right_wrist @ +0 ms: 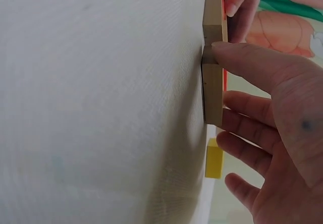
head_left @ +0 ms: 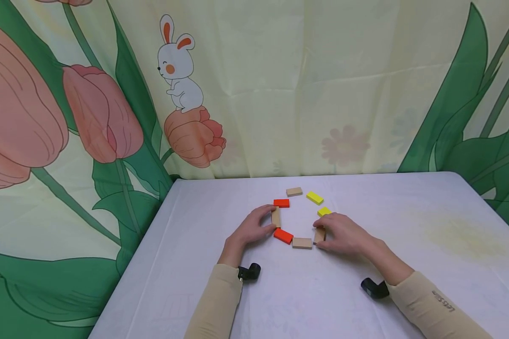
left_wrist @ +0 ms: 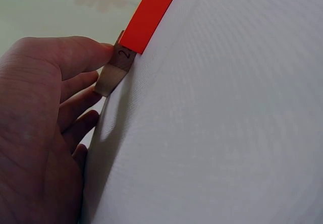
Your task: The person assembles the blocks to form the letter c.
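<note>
My left hand [head_left: 253,227] pinches a plain wooden block [head_left: 276,217] lengthwise between thumb and fingers on the left side of a ring of blocks. In the left wrist view that wooden block [left_wrist: 112,77] meets a red block [left_wrist: 151,17], its end marked with a "2". On the ring's right side my right hand [head_left: 348,234] holds another wooden block [head_left: 320,235] by its ends. The right wrist view shows that wooden block [right_wrist: 213,94] lying flat on the cloth, the thumb at its near end. A yellow block [right_wrist: 214,158] lies just beyond my right fingers.
Around the ring lie a red block [head_left: 281,203], a wooden block [head_left: 294,191] and a yellow block [head_left: 315,197] at the back. A second red block [head_left: 283,236] and a wooden block [head_left: 302,243] form the front. White cloth covers the table [head_left: 174,282]; a printed curtain [head_left: 271,94] hangs behind.
</note>
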A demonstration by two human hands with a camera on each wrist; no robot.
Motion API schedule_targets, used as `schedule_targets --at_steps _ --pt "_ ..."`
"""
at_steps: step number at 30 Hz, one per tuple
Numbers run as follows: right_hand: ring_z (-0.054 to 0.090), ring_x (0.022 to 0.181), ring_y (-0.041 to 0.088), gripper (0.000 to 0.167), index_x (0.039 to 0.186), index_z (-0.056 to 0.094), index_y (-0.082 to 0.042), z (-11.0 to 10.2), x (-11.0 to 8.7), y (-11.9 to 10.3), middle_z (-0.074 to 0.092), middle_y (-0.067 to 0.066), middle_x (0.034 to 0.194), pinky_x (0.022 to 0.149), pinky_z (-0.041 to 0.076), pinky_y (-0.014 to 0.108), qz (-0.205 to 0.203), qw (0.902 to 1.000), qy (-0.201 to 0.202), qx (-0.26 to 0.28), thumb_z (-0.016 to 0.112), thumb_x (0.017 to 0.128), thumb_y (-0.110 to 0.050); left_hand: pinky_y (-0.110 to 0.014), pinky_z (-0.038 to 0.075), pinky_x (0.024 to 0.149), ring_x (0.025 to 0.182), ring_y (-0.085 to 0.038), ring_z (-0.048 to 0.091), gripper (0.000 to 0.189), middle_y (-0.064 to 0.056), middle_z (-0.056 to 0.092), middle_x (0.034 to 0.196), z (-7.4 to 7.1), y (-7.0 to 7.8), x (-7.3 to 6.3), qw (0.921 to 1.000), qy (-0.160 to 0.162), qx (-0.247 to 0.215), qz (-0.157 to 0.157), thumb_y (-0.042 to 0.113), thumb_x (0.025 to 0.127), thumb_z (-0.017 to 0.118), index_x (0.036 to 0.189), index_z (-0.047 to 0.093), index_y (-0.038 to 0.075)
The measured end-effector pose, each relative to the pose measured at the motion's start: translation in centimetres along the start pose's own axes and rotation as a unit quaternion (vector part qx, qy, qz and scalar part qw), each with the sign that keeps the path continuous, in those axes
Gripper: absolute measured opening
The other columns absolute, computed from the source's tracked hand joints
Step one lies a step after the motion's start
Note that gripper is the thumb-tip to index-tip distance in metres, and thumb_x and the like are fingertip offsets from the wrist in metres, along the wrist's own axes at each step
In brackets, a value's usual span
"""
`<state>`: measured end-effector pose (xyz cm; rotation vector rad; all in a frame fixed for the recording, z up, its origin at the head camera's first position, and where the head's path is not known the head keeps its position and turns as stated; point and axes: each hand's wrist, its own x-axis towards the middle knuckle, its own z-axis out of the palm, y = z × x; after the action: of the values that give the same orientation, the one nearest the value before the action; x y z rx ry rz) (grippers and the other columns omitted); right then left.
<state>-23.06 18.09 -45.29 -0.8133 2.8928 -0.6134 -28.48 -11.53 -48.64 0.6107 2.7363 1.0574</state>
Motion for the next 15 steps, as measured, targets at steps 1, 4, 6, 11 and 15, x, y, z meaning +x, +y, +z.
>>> schedule_targets --at_steps 1,4,6,11,15 --pt "0.058 0.111 0.029 0.045 0.119 0.07 -0.009 0.01 0.04 -0.02 0.067 0.001 0.113 0.098 0.047 0.052 0.001 1.0 -0.001 0.001 0.083 0.082 -0.03 -0.045 0.031 0.117 0.143 -0.023 0.037 0.057 -0.003 0.045 0.154 0.0 0.0 0.0 1.0 0.001 -0.001 0.0 0.026 0.095 0.066 0.149 0.051 0.017" --pt "0.058 0.112 0.028 0.045 0.12 0.07 -0.01 0.13 0.07 -0.05 0.067 0.001 0.114 0.099 0.047 0.052 0.007 1.0 -0.002 0.001 0.083 0.083 -0.031 -0.045 0.031 0.117 0.143 -0.023 0.037 0.057 -0.003 0.044 0.154 0.0 0.09 -0.03 1.0 0.0 -0.001 -0.002 0.026 0.094 0.067 0.149 0.051 0.017" --pt "0.057 0.113 0.028 0.045 0.121 0.07 -0.01 0.28 0.1 -0.04 0.066 0.001 0.115 0.099 0.047 0.052 0.012 0.9999 -0.001 0.0 0.083 0.083 -0.031 -0.045 0.031 0.116 0.143 -0.023 0.037 0.058 -0.002 0.044 0.154 0.01 0.09 -0.02 1.0 0.0 -0.001 -0.004 0.026 0.094 0.067 0.149 0.051 0.017" --pt "0.057 0.113 0.028 0.047 0.121 0.069 -0.01 0.42 0.09 -0.11 0.066 0.002 0.115 0.099 0.047 0.051 0.017 0.9999 0.001 -0.002 0.083 0.083 -0.033 -0.046 0.031 0.116 0.143 -0.023 0.037 0.058 -0.003 0.044 0.154 0.02 0.09 -0.01 1.0 0.001 0.0 -0.003 0.027 0.094 0.067 0.149 0.051 0.017" --pt "0.056 0.113 0.027 0.049 0.123 0.069 -0.01 0.28 0.0 -0.1 0.066 0.002 0.117 0.099 0.048 0.05 0.02 0.9998 -0.002 -0.001 0.082 0.083 -0.035 -0.045 0.031 0.116 0.143 -0.023 0.037 0.058 -0.003 0.044 0.154 0.02 0.14 -0.03 1.0 0.001 -0.001 -0.005 0.026 0.094 0.066 0.149 0.051 0.017"
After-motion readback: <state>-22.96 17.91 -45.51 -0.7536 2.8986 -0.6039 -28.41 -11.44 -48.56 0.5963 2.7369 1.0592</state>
